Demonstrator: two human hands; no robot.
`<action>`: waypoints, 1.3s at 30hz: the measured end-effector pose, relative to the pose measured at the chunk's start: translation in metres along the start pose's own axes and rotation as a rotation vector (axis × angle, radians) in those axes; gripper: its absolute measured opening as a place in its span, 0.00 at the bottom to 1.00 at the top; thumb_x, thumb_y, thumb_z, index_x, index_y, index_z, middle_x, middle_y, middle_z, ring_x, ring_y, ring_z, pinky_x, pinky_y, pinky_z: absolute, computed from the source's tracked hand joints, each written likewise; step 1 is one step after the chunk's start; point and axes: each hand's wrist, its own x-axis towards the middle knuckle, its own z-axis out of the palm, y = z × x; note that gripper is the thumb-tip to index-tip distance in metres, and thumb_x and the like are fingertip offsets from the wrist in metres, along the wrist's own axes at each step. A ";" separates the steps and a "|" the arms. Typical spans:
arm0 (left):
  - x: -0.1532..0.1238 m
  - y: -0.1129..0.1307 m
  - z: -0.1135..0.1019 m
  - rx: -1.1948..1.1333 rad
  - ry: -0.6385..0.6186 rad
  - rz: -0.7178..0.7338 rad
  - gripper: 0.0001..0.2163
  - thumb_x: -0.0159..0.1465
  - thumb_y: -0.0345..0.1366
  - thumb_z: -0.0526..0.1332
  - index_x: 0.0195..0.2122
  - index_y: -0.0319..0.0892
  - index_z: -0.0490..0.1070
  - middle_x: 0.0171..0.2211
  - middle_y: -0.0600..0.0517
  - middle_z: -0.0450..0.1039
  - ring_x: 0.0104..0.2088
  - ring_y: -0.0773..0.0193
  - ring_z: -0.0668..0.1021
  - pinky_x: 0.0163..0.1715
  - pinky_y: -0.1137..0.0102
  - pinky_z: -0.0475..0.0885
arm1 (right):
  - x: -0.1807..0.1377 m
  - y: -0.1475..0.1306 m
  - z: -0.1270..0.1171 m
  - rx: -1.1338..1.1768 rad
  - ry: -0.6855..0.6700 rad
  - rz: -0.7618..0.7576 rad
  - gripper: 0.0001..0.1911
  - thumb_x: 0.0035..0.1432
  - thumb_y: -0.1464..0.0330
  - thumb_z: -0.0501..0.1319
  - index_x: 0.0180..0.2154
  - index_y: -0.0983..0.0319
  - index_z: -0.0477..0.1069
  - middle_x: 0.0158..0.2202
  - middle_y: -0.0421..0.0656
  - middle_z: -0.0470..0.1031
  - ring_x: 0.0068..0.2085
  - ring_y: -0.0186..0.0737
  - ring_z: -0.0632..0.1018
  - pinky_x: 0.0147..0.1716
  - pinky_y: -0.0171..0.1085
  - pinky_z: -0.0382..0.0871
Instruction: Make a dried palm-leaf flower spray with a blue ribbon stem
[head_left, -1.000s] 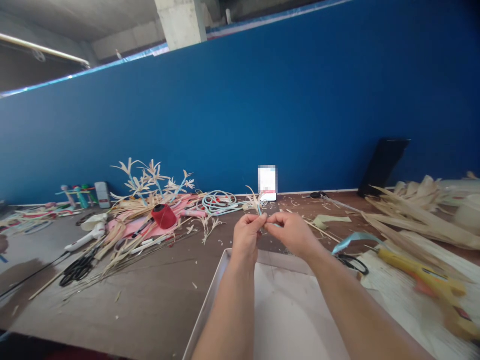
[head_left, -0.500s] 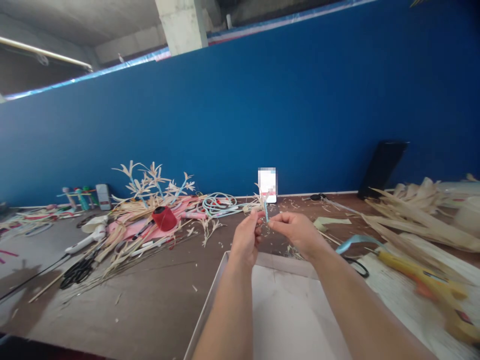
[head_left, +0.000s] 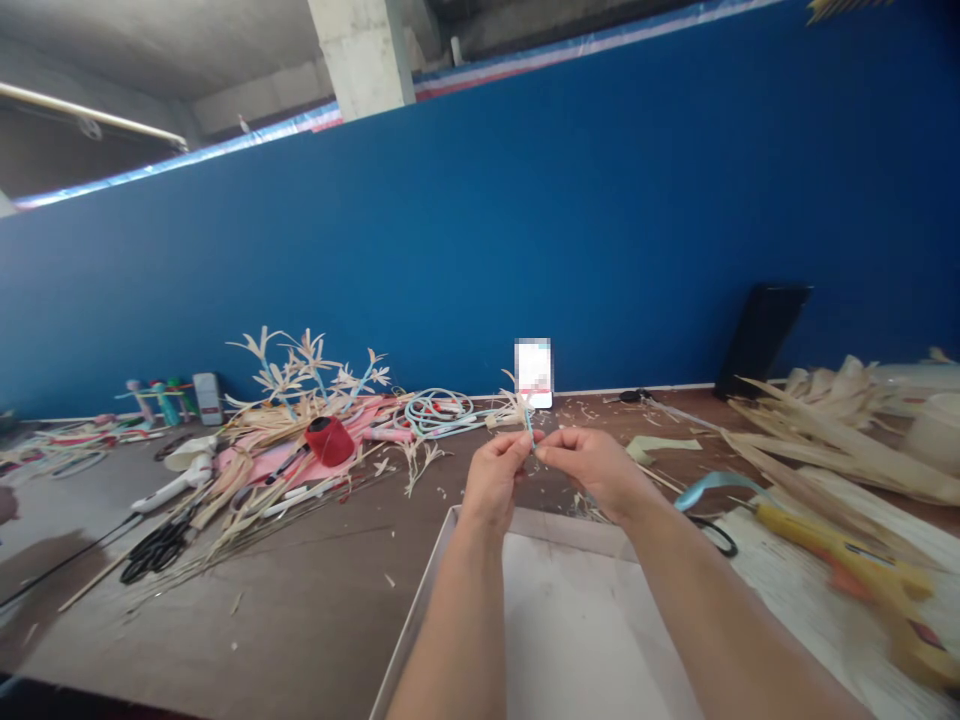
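My left hand (head_left: pixel 491 480) and my right hand (head_left: pixel 592 465) meet above the far edge of a white tray (head_left: pixel 427 600). Both pinch a small straw flower on a pale blue stem (head_left: pixel 527 420); the fingertips touch at the stem. The flower's straw petals stick up just above my fingers. Both hands are closed in a pinch.
The brown table (head_left: pixel 300 590) carries a heap of straw flowers and strips (head_left: pixel 300 380), a red thread spool (head_left: pixel 328 440), black scissors (head_left: pixel 154 548), coiled blue wire (head_left: pixel 439 408), a yellow glue gun (head_left: pixel 847 560), dried husks (head_left: pixel 825 420) and a phone (head_left: pixel 534 372) against the blue wall.
My hands have stayed together on the flower stem, shifting slightly; the stem now stands more upright between the fingertips. The view has tilted a little.
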 end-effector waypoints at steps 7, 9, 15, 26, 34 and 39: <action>0.003 -0.005 0.002 -0.067 0.091 0.012 0.16 0.46 0.42 0.67 0.30 0.34 0.74 0.22 0.54 0.65 0.17 0.80 0.55 0.16 0.77 0.46 | -0.002 -0.003 0.002 -0.177 0.020 -0.130 0.11 0.46 0.62 0.59 0.25 0.64 0.74 0.20 0.37 0.68 0.23 0.31 0.64 0.22 0.32 0.55; 0.003 -0.005 0.002 -0.081 0.110 0.011 0.16 0.45 0.42 0.68 0.30 0.34 0.73 0.22 0.54 0.65 0.16 0.81 0.56 0.15 0.77 0.45 | -0.001 -0.001 0.003 -0.206 0.026 -0.163 0.12 0.47 0.62 0.58 0.27 0.64 0.74 0.20 0.38 0.70 0.23 0.32 0.65 0.22 0.32 0.55; 0.002 -0.005 0.003 -0.085 0.115 0.015 0.16 0.45 0.42 0.68 0.30 0.33 0.73 0.21 0.55 0.63 0.16 0.81 0.57 0.15 0.77 0.46 | -0.001 0.000 0.005 -0.199 0.043 -0.183 0.12 0.47 0.63 0.57 0.27 0.64 0.75 0.21 0.38 0.71 0.23 0.32 0.66 0.22 0.31 0.57; 0.005 -0.005 0.000 0.023 0.143 0.053 0.16 0.46 0.42 0.67 0.29 0.34 0.73 0.24 0.53 0.67 0.19 0.79 0.59 0.17 0.78 0.50 | -0.002 -0.005 0.004 -0.091 0.080 -0.076 0.11 0.43 0.62 0.61 0.27 0.63 0.76 0.24 0.39 0.74 0.27 0.34 0.69 0.28 0.32 0.60; 0.004 -0.003 0.000 0.069 0.141 0.041 0.15 0.46 0.43 0.66 0.30 0.36 0.73 0.24 0.54 0.67 0.19 0.78 0.60 0.18 0.78 0.53 | -0.001 -0.001 0.006 0.006 0.099 -0.029 0.12 0.42 0.62 0.62 0.29 0.63 0.76 0.26 0.40 0.75 0.29 0.35 0.70 0.29 0.33 0.60; 0.004 -0.004 0.000 0.094 0.156 0.053 0.15 0.47 0.43 0.66 0.30 0.36 0.73 0.23 0.54 0.66 0.19 0.78 0.60 0.18 0.78 0.53 | 0.000 0.003 0.009 0.017 0.104 -0.008 0.14 0.42 0.62 0.62 0.32 0.62 0.77 0.24 0.39 0.73 0.24 0.33 0.68 0.25 0.33 0.58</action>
